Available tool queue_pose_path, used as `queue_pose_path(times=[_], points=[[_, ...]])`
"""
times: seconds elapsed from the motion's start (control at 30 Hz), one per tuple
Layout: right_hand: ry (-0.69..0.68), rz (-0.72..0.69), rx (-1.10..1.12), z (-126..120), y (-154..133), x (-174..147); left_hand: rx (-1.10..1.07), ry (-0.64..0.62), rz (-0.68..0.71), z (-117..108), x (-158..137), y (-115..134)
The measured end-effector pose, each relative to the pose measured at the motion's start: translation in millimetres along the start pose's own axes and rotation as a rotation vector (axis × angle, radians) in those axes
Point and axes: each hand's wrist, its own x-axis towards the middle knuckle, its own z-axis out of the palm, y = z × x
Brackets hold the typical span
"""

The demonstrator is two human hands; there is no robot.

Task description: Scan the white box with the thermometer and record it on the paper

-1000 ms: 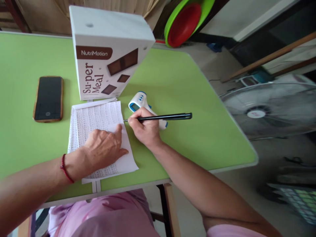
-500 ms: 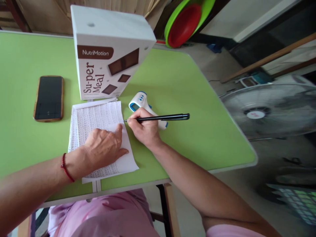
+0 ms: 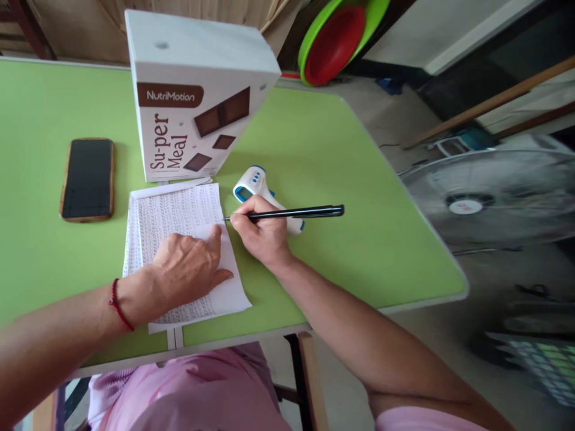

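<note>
My right hand (image 3: 265, 230) grips a black pen (image 3: 305, 212), its tip at the right edge of the paper. Handwriting covers much of the white sheet (image 3: 231, 263), whose lower right part is blank. My left hand (image 3: 191, 266) lies over the sheet, index finger stretched toward the pen tip and thumb apart, with a red cord bracelet (image 3: 117, 305) on the wrist. Just behind my right hand lies a white and blue infrared thermometer (image 3: 250, 181), its handle partly hidden by that hand.
A tall white NutriMotion box (image 3: 175, 72) stands on the green table (image 3: 359, 239) behind the papers. At left lies a phone (image 3: 87, 179) in a brown case. Beyond the table's right edge is a fan (image 3: 467, 205); green and red basins (image 3: 335, 45) are at the back.
The whole view has shifted very slightly. Both hands and the pen keep nearly the same place on the paper.
</note>
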Motion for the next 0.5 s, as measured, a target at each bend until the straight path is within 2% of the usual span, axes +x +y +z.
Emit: queue_pose_path(times=[0.5], points=[[-0.025, 0.006, 0.001, -0.5, -1.2, 0.8, -0.02, -0.041, -0.021, -2.8, 0.9, 0.6]])
